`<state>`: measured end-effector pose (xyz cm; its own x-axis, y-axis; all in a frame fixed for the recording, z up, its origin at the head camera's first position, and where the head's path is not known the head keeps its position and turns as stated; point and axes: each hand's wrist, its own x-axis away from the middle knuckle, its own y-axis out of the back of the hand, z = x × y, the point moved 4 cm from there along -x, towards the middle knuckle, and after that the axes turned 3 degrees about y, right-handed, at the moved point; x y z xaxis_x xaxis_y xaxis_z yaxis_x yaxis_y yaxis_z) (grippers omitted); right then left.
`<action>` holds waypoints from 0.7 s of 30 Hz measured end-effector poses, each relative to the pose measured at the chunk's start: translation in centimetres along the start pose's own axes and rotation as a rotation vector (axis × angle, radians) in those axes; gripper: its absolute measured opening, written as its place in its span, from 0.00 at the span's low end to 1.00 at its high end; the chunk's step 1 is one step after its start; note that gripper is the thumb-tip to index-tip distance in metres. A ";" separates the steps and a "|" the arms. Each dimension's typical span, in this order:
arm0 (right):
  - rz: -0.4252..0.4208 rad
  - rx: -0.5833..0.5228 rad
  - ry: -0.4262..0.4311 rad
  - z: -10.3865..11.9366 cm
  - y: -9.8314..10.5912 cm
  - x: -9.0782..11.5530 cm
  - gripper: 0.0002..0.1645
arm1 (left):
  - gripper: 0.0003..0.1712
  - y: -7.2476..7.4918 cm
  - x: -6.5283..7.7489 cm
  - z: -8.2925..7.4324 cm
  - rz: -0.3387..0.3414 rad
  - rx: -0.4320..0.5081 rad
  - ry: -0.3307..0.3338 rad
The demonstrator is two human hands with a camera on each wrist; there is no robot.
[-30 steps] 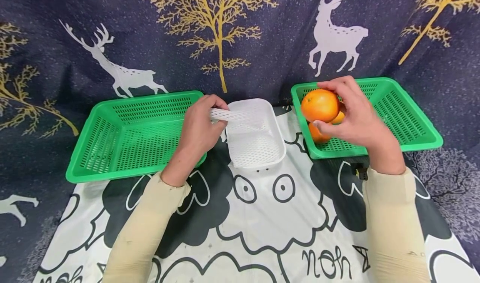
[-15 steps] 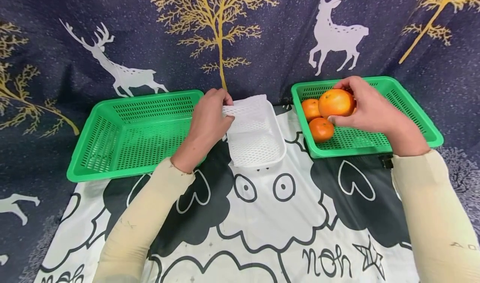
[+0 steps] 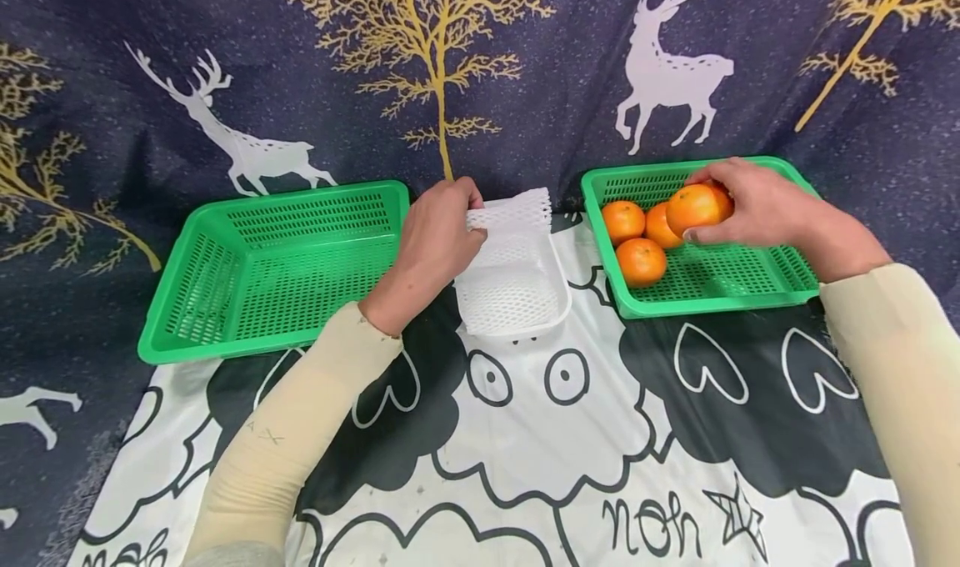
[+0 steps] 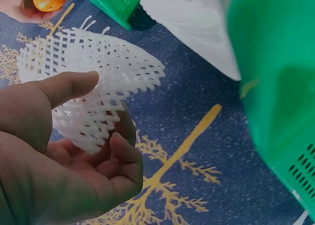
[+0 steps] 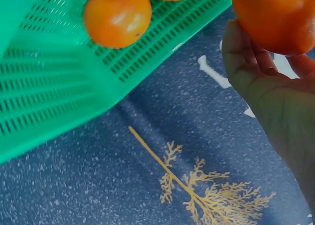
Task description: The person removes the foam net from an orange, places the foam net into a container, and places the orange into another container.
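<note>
In the head view my left hand pinches a white foam fruit net between thumb and fingers, above the back of a white basket. The left wrist view shows this net spread out flat, its mesh edge past my thumb. More white netting lies in that basket. My right hand grips an orange over the right green basket. Several other oranges sit in that basket's left part, one partly hidden behind the held one. The right wrist view has the held orange in my fingers.
A second green basket stands to the left, its right side partly behind my left hand. A dark blue cloth with deer and trees hangs close behind the baskets. The table cover has a black and white sheep print.
My right hand has moved right with the orange, bringing more of the oranges underneath into sight. My left hand has shifted right with the foam net, which now stretches farther across the white basket.
</note>
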<state>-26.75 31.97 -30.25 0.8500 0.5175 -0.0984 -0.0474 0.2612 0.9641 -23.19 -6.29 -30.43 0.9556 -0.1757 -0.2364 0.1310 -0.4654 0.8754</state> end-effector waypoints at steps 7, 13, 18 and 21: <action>0.085 -0.004 0.029 -0.4 -0.2 -0.5 0.38 | 0.09 0.0 -1.3 -0.7 0.028 -0.038 -0.040; 0.241 0.038 -0.019 -0.5 -1.1 -0.8 0.40 | 0.10 -1.1 -2.7 -0.4 0.080 -0.086 -0.031; 0.319 0.076 -0.028 -0.6 -2.2 -1.2 0.41 | 0.13 -2.2 -3.8 0.1 0.126 -0.175 -0.015; 0.346 0.088 -0.038 -0.8 -2.8 -1.6 0.41 | 0.15 -2.8 -4.3 0.4 0.141 -0.234 -0.015</action>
<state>-28.36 31.06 -32.94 0.8103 0.5323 0.2450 -0.2917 0.0038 0.9565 -27.76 -4.55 -32.01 0.9649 -0.2383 -0.1098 0.0559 -0.2221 0.9734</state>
